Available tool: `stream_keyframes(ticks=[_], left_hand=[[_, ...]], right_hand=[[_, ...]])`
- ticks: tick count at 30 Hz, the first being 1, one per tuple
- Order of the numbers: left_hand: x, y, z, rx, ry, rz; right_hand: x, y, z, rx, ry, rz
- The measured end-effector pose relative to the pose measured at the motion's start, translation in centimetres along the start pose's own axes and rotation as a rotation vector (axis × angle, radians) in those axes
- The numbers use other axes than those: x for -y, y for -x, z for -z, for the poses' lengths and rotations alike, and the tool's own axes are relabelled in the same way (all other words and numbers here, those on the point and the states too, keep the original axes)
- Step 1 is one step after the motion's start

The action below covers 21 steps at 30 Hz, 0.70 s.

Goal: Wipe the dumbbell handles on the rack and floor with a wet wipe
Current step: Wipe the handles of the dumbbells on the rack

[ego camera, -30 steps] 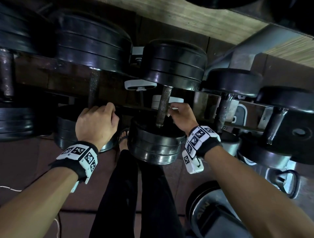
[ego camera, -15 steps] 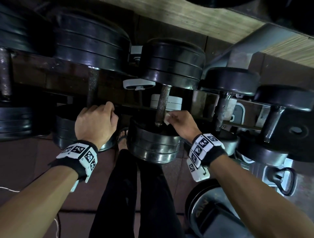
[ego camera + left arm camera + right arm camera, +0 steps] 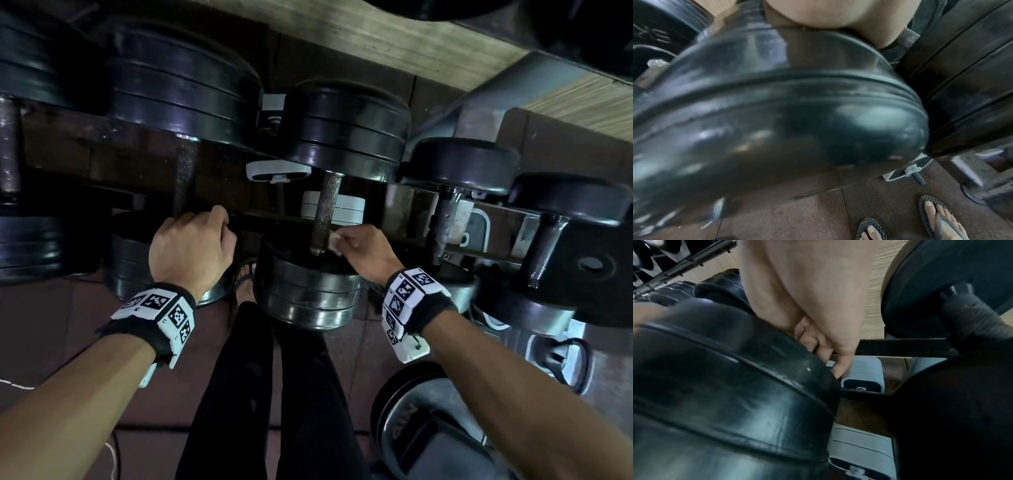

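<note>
From the head view, the right hand (image 3: 363,251) pinches a wet wipe (image 3: 334,240) at the near end of a dumbbell handle (image 3: 325,214) on the rack, mid-wipe (my guess); next, slide it along the handle. The left hand (image 3: 191,250) curls round the neighbouring handle (image 3: 185,178). Wrist views show blurred weights; no writing is legible.
</note>
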<state>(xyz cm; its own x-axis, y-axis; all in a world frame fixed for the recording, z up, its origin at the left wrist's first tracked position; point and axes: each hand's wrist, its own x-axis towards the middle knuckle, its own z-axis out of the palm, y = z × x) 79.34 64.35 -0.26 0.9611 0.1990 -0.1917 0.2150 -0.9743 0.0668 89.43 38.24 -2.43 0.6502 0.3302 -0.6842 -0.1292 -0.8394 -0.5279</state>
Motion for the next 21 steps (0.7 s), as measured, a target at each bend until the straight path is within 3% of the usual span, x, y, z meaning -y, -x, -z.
stream_keyframes(ticks=[8,15,19,21], left_hand=[[0.0,0.0,0.2,-0.018,0.009,-0.01],[0.0,0.0,0.1,-0.016,0.0,-0.003],[0.0,0.1,0.1,-0.017,-0.004,-0.005],[0.0,0.1,0.1,-0.019,0.005,-0.005]], right_hand=[[0.4,0.7,0.3,0.063,-0.075,-0.057],[1.9,-4.2,1.4,-0.309,-0.213,-0.079],[1.4,-4.8,0.7,-0.298,-0.257,-0.105],[1.3,-3.3,0.2,-0.224,-0.214,-0.118]])
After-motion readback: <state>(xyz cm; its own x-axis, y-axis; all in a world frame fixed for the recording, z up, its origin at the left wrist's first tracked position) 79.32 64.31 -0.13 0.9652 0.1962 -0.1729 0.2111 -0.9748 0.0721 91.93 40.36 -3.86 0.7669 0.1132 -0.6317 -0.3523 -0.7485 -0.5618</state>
